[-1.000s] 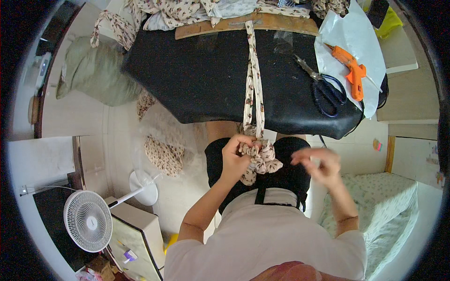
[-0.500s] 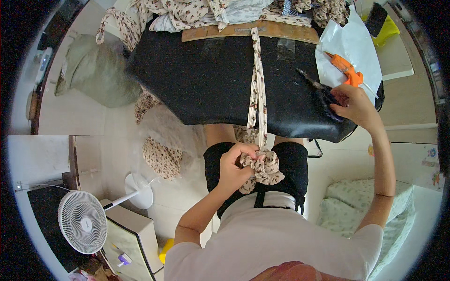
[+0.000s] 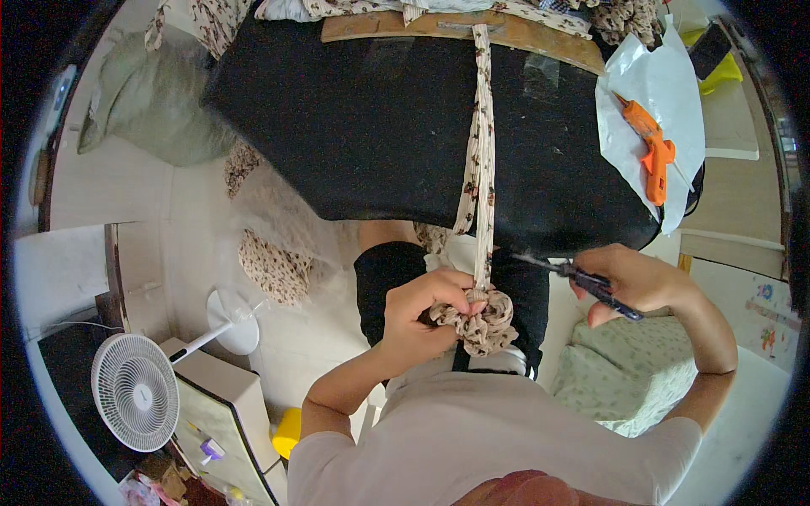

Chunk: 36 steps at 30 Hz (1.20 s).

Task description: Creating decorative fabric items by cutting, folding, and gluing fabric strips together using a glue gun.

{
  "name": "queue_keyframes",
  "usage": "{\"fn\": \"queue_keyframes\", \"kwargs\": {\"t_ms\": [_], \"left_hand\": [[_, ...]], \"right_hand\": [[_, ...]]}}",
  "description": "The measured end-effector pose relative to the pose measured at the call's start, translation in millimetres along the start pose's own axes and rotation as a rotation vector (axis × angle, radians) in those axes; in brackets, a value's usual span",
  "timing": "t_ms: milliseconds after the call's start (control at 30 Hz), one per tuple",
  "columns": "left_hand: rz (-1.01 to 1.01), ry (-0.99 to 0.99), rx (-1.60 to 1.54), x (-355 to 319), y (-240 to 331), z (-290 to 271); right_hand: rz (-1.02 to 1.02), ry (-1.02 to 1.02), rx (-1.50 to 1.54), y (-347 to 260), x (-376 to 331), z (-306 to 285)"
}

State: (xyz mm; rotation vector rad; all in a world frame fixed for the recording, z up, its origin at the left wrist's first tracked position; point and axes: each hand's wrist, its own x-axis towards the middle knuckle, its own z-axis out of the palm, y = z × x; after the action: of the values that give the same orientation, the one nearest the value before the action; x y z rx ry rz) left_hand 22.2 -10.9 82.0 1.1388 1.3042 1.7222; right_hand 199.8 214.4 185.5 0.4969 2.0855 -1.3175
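Observation:
My left hand (image 3: 422,316) pinches a gathered, ruffled scrunchie (image 3: 496,327) of beige printed fabric in front of my lap. From it a long flat strip (image 3: 483,143) of cream fabric with small brown motifs runs up over the black table (image 3: 363,126) to the wooden board (image 3: 388,28) at its far edge. My right hand (image 3: 637,278) is closed around dark-handled scissors (image 3: 595,285). Their blades point left, with the tips just right of the strip, above the scrunchie. Whether the blades are parted is too blurred to tell.
An orange glue gun (image 3: 648,139) lies on a white plastic sheet (image 3: 683,93) at the table's right. Printed fabric and ruffled pieces (image 3: 629,21) lie beyond the board. On the left stand a white fan (image 3: 135,392) and a bag of printed fabric (image 3: 274,266).
My right hand has lifted the scissors off the table and brought them down and left toward the strip. My left hand keeps its pinch on the scrunchie. The view has shifted slightly.

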Motion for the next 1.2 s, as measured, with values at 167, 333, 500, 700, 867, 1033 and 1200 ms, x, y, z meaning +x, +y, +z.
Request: {"fn": "queue_keyframes", "kwargs": {"t_ms": [167,333,500,700,867,1033,1200], "left_hand": [[-0.001,0.01,0.006,-2.6,0.8,-2.1],[-0.02,0.049,-0.042,-7.6,-2.0,-3.4],[-0.027,0.055,-0.036,-12.1,-4.7,-7.1],[-0.044,0.049,-0.033,-10.6,-1.5,-7.4],[-0.047,0.045,-0.051,-8.5,-2.0,-8.6],[-0.072,-0.001,-0.054,-12.8,-4.6,-5.4],[-0.06,-0.071,-0.061,-26.8,-2.9,-1.0]], "right_hand": [[-0.04,-0.168,-0.11,2.6,24.7,1.2],[0.008,-0.299,-0.081,-14.2,43.9,-4.2],[-0.007,-0.281,-0.068,-22.2,50.7,-8.7],[-0.017,-0.267,-0.045,-23.3,55.7,-10.6],[0.03,-0.219,-0.061,-24.6,51.2,-7.3],[-0.212,0.048,-0.418,-7.4,46.7,11.2],[-0.052,0.118,-0.439,-6.2,53.9,56.6]]}}
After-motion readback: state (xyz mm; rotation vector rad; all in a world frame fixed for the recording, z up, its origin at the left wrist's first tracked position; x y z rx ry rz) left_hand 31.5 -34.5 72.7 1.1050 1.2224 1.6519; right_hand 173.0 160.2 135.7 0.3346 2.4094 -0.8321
